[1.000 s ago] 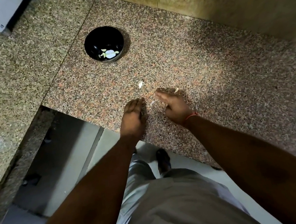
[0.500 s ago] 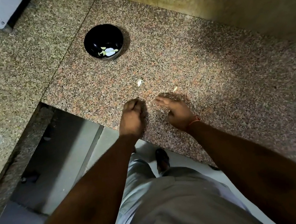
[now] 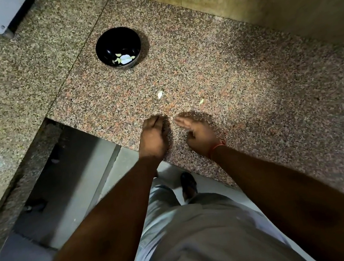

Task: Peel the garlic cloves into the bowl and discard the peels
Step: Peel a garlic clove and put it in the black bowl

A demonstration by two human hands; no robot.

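At the counter's [image 3: 249,87] near edge the left hand [image 3: 153,137] is cupped — whether it holds peels, I cannot tell. The right hand [image 3: 198,132] lies flat, fingers straight — two pale scraps [image 3: 160,94], perhaps peels, lie just beyond.

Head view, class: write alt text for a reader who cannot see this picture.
A person's left hand, fingers curled, and right hand, fingers extended, rest close together at the near edge of a granite counter. Two pale garlic bits lie just beyond them, and farther back a black bowl holds a few pale pieces.
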